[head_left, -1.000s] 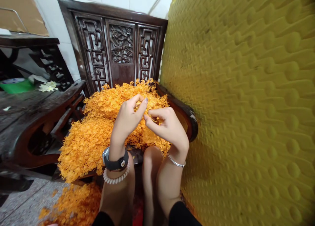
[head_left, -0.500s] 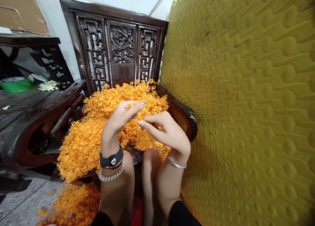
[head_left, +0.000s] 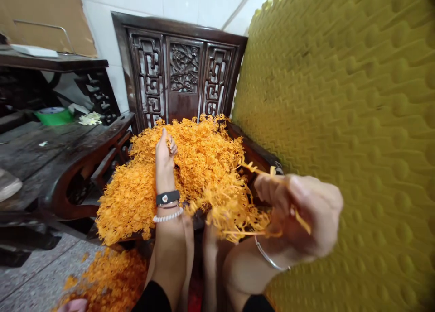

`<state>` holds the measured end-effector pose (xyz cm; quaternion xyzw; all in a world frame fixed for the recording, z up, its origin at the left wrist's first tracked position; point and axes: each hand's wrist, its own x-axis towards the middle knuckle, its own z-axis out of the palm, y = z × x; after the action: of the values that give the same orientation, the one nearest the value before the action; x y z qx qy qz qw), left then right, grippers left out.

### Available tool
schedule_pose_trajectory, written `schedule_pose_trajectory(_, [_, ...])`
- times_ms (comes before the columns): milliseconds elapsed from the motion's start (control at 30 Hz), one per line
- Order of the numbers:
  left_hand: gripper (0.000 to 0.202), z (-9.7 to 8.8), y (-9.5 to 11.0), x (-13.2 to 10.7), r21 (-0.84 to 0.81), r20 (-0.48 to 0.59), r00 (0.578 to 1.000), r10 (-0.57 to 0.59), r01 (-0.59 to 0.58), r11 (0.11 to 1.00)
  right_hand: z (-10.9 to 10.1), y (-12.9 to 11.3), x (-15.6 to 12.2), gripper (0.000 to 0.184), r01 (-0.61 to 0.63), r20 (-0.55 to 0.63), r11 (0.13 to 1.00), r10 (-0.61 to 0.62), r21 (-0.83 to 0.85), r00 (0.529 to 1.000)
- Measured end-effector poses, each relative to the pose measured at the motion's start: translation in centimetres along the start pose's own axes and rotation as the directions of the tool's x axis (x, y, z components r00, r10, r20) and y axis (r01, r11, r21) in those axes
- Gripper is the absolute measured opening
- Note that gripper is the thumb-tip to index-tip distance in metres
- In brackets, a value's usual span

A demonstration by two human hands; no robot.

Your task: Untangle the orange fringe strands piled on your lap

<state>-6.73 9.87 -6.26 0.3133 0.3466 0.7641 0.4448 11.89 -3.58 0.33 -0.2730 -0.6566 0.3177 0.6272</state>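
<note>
1. Fingers [head_left: 267, 188] of the right hand [head_left: 319, 212] are bent tightly around a few orange strands [head_left: 249, 167], right of centre in the frame; the hand is blurred.
2. From that grip the strands trail leftward, in front of the heap; a looser, blurred clump [head_left: 234, 212] hangs near the centre, just left of the hand.
3. On the left hand [head_left: 164, 151], left of centre, the fingers curl in partway against the heap, thumb upward; whether they have hold of anything is impossible to make out.
4. The main heap [head_left: 200, 149] of orange strands fills the middle of the frame, piled in front of a carved wooden chair back [head_left: 183, 106].
5. More orange pieces [head_left: 108, 276] form a pile at the lower left, low by the grey floor [head_left: 23, 289].
6. At the left, a dark table [head_left: 30, 142] bears a green container [head_left: 56, 118] and, just beside it, pale flowers [head_left: 90, 118].
7. A yellow textured mat [head_left: 356, 122] stands along the right side.
</note>
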Motion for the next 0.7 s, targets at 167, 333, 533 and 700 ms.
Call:
schedule_pose_trajectory(167, [0.024,-0.2,3.2,-3.1,-0.01,0.122,0.976,0.178,-0.178,0.984,-1.7,3.2,2.6,0.03,-0.068,-0.147,0.996,0.074,0.049,0.986])
schedule_pose_trajectory(333, [0.02,0.5,4.9,-5.8,0.102,0.355,0.922,0.156,-0.204,0.974,-1.0,5.6,4.3,0.027,-0.08,-0.154,0.948,0.133,0.309,0.979])
schedule_pose_trajectory(533, [0.047,2.0,5.1,-8.5,0.283,0.524,0.844,0.113,-0.298,0.912,0.7,5.3,4.5,0.03,-0.05,-0.183,0.862,0.163,0.504,0.969])
schedule_pose_trajectory(700, [0.039,4.9,3.9,-9.9,0.514,0.578,0.774,0.259,-0.591,0.622,2.3,4.5,4.2,0.036,-0.106,-0.05,0.84,0.157,0.532,0.986])
